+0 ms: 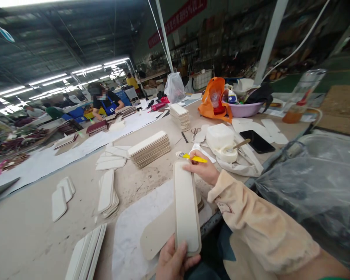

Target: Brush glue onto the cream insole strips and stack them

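Observation:
Near the front edge of the table, my left hand (177, 258) is closed on the lower end of a long white panel (187, 210) with rounded corners. The panel is tilted up, its pale face toward me. At its upper end my right hand (202, 167) pinches a small brush (196, 158) with a yellow handle and whitish bristles. Fingers of that same hand also touch the panel's top edge. Behind the panel, a beige rounded piece (156, 233) lies on a white sheet (128, 233), partly hidden.
A tall stack of panels (150, 149) stands mid-table, with more panels (84, 252) at the left. At the right are a tub of white paste (226, 153), a phone (257, 141), an orange bag (214, 99) and a purple basin (245, 109). A co-worker (106, 101) sits across.

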A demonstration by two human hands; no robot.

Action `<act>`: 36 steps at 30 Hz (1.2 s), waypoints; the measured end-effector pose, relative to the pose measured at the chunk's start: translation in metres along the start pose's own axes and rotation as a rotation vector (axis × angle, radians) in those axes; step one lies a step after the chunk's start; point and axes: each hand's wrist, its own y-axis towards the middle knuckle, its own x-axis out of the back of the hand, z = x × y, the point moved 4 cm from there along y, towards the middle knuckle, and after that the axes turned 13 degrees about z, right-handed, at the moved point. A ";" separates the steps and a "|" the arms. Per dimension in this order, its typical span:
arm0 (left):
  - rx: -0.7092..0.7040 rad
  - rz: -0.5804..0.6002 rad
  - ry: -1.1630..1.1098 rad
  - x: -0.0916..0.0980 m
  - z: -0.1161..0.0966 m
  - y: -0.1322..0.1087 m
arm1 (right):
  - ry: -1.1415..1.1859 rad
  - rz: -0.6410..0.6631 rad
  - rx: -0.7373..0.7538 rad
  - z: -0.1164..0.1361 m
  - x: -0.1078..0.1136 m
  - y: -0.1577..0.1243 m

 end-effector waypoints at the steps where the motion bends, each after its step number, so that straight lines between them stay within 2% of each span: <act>1: -0.002 -0.001 0.001 0.000 -0.001 0.000 | 0.002 0.001 -0.002 0.001 0.000 0.000; 15: -0.060 -0.053 0.071 -0.003 -0.012 0.001 | 0.114 0.004 0.002 0.005 0.003 -0.001; 22: -0.038 0.016 0.084 -0.004 -0.012 -0.003 | 0.109 0.018 0.017 0.005 0.002 -0.001; 28: -0.046 0.147 0.071 -0.011 -0.020 -0.012 | 0.052 -0.015 0.016 0.005 0.003 -0.001; 31: -0.046 0.156 0.025 -0.010 -0.020 -0.011 | 0.044 -0.048 0.007 0.004 0.004 0.000; 36: -0.056 0.114 0.099 -0.013 -0.020 -0.009 | 0.009 -0.063 0.017 0.003 0.006 -0.002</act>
